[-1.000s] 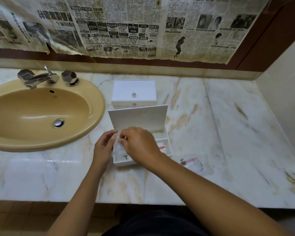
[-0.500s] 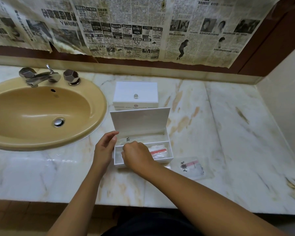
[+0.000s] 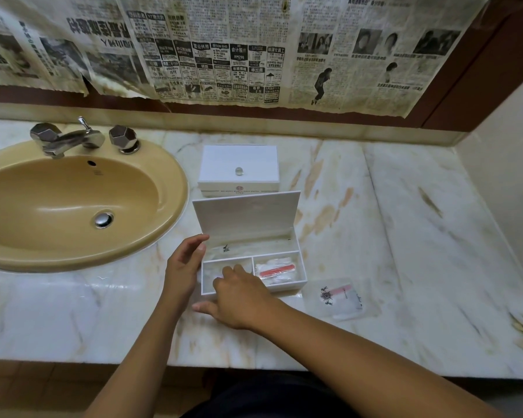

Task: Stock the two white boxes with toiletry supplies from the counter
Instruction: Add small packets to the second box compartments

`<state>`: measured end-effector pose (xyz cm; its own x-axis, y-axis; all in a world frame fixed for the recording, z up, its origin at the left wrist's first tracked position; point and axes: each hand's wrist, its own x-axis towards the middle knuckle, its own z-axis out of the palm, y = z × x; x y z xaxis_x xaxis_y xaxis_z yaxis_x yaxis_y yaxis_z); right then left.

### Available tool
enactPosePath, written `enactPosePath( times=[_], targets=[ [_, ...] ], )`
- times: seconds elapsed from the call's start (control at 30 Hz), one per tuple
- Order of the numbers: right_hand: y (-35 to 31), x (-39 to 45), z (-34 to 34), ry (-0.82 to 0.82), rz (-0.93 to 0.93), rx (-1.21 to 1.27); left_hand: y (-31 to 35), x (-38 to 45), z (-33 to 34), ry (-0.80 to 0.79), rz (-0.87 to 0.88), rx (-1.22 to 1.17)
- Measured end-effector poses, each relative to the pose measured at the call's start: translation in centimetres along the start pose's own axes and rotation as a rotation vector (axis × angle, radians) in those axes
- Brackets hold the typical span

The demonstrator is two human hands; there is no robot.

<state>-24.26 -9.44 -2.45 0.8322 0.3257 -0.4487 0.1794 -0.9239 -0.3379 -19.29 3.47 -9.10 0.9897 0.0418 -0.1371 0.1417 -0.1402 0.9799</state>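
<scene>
While the hinged lid is standing upright, the open white rectangular box (image 3: pixel 280 268) is sitting near-centre on the marble counter (image 3: pixel 405 236), its right compartment holding a red-striped sachet (image 3: pixel 274 271). Left hand (image 3: pixel 183 270) is bracing its left wall, fingers spread, gripping nothing. Right hand (image 3: pixel 239 297) is reaching into the left compartment; grip unclear. Farther back, a closed white box (image 3: pixel 239 167) is sitting.

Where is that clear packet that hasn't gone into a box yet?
In the head view, the clear packet lies flat on the marble counter, just right of the open white box and its front corner.
</scene>
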Motion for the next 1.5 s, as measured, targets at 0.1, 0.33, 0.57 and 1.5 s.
enactPosePath(
  times=[0.1,0.33,0.57,1.5],
  targets=[
    [0.1,0.0,0.1,-0.012,-0.004,-0.015,0.2,-0.1,0.0,0.0,-0.002,0.004],
    [0.7,-0.9,-0.7,0.041,-0.025,0.116,0.0,0.0,-0.2,-0.011,-0.02,0.003],
    [4.5,-2.5,-3.6,0.426,0.067,0.387,-0.2,0.0,-0.1,-0.009,-0.052,-0.084],
    [14.4,-4.0,0.0,0.113,0.563,0.06,0.1,0.0,-0.1,-0.001,-0.07,-0.095]
  ],
)
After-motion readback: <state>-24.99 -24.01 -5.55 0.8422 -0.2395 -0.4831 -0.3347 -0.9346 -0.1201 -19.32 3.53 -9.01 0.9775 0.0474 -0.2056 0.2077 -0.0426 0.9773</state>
